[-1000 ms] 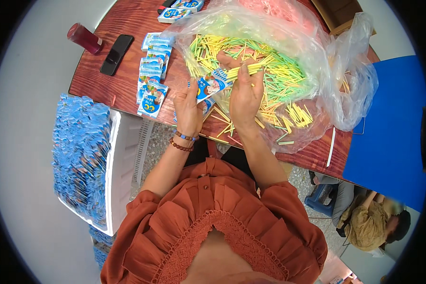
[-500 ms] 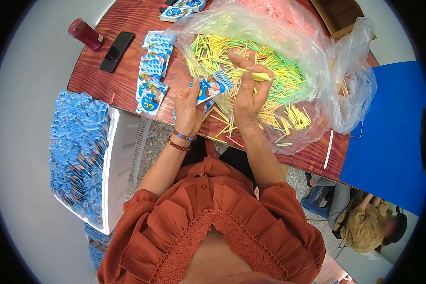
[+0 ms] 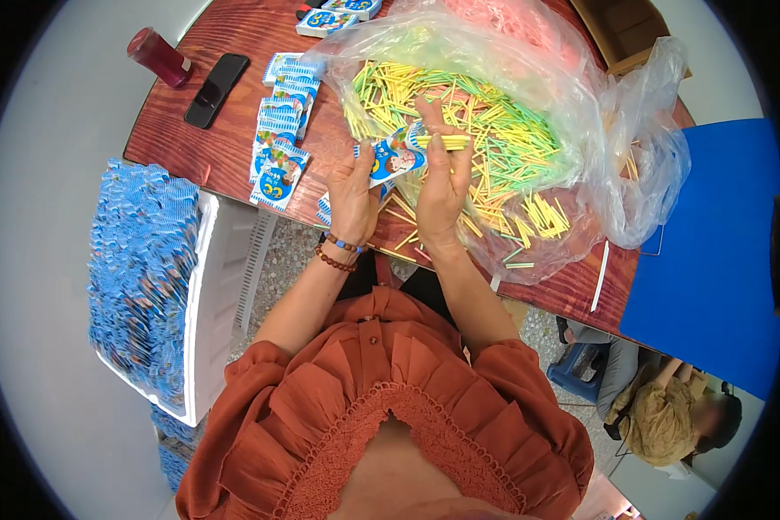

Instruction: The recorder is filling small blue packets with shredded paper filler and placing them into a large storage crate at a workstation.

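Note:
My left hand [image 3: 353,199], closed, pinches a small blue-and-white printed packet [image 3: 396,158] between thumb and fingers. A small bundle of short yellow sticks [image 3: 451,141] lies in the grip of my right hand [image 3: 445,195], under the thumb. The bundle's left end meets the packet's right edge; whether any stick is inside, I cannot tell. Beneath both hands, another packet [image 3: 324,206] shows in part by my left hand. Just beyond my right hand, a clear plastic bag [image 3: 572,95] lies spread with many loose yellow and green sticks [image 3: 503,121].
Overlapping packets [image 3: 279,173] lie left on the red wooden table [image 3: 169,126], near a black phone [image 3: 217,91] and a red bottle [image 3: 160,59]. A white foam box [image 3: 195,303] full of blue packets stands lower left. A blue board [image 3: 711,243] is right; a person [image 3: 667,416] sits lower right.
My right hand has moved left with the yellow sticks, bringing their end up against the packet. The packet in my left hand has shifted slightly right.

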Demonstrator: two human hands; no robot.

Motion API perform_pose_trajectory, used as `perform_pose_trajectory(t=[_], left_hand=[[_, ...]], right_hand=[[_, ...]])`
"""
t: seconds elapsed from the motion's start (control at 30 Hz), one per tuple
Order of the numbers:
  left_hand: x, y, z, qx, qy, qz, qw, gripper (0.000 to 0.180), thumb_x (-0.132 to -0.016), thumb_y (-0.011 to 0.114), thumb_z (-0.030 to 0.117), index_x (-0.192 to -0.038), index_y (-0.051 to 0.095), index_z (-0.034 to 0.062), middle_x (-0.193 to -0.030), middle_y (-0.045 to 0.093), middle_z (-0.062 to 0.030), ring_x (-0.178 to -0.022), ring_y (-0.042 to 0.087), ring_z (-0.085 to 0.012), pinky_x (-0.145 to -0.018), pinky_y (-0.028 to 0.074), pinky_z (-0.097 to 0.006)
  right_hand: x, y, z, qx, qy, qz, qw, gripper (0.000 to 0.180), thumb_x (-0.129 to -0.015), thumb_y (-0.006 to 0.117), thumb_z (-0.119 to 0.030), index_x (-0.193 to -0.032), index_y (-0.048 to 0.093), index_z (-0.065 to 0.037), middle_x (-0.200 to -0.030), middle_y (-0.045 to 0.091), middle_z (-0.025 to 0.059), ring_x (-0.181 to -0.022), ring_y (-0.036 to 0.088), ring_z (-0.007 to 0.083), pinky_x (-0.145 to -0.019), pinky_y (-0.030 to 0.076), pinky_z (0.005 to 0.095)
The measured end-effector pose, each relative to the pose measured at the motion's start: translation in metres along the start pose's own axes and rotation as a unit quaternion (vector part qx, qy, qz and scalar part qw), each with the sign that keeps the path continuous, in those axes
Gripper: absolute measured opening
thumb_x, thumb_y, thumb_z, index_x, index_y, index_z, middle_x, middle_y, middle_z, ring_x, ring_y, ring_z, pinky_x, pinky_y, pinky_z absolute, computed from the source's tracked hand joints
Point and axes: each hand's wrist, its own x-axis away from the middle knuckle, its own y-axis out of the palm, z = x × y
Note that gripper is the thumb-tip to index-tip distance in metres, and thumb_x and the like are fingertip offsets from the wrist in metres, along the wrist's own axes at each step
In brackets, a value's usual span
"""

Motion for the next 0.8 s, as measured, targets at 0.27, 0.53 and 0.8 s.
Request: perform_pose_trajectory(t=[0.27,0.53,0.8], left_hand=[[-0.011,-0.019,-0.004,0.011,0.019,-0.004,1.0,0.026,-0.1,0.052,0.022,-0.096,0.065,-0.0007,-0.094,0.069,-0.0075,-0.082,0.066,-0.0119,-0.074,0.054,-0.027],[-0.009,-0.016,0.005,0.025,0.009,-0.002,1.0,0.025,-0.099,0.055,0.022,-0.097,0.065,-0.0006,-0.092,0.07,-0.0065,-0.078,0.067,-0.0106,-0.07,0.054,-0.025],[-0.015,-0.036,0.009,0.034,-0.016,-0.083,0.996,0.027,-0.101,0.051,0.025,-0.106,0.062,0.0003,-0.103,0.068,-0.0093,-0.093,0.065,-0.0154,-0.087,0.052,-0.034]], right_hand=[[-0.022,-0.011,-0.006,-0.049,0.123,-0.09,0.987,0.052,-0.105,0.03,-0.031,-0.132,0.046,0.01,-0.139,0.047,0.02,-0.132,0.041,0.0269,-0.112,0.029,0.0395],[-0.038,-0.022,-0.009,-0.03,0.148,-0.188,0.971,0.058,-0.105,0.028,-0.037,-0.132,0.045,0.01,-0.139,0.048,0.0212,-0.135,0.039,0.0287,-0.114,0.027,0.0399],[-0.037,-0.02,0.005,0.234,0.172,-0.284,0.914,0.069,-0.102,0.04,-0.045,-0.145,0.025,0.007,-0.149,0.033,0.0211,-0.136,0.036,0.0292,-0.114,0.024,0.0393]])
